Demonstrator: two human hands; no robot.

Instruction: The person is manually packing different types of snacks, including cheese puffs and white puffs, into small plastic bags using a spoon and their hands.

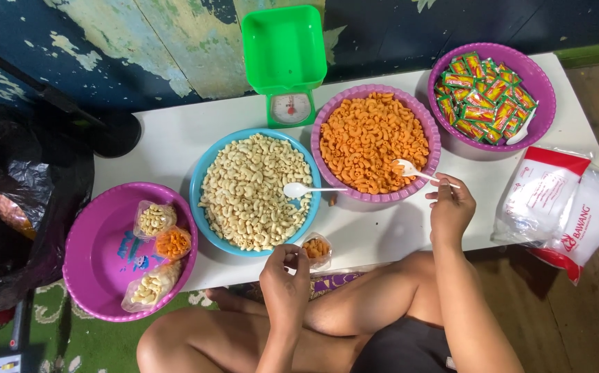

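Note:
My right hand [450, 208] grips the handle of a white plastic spoon [410, 169] whose bowl rests among orange curved snacks in a purple basin [377, 197]. My left hand [284, 276] holds a small clear bag [317, 250] partly filled with orange snacks, at the near table edge. Just left of the purple basin, a blue basin [199, 181] holds pale curved snacks, and a second white spoon [303, 188] lies in it.
A pink basin [99, 242] at the left holds three filled small bags. A far-right purple basin [541, 90] holds several green-and-red sachets and a spoon. A green kitchen scale [286, 59] stands behind. White plastic packs [562, 207] lie at the right, a black bag [23, 200] at the left.

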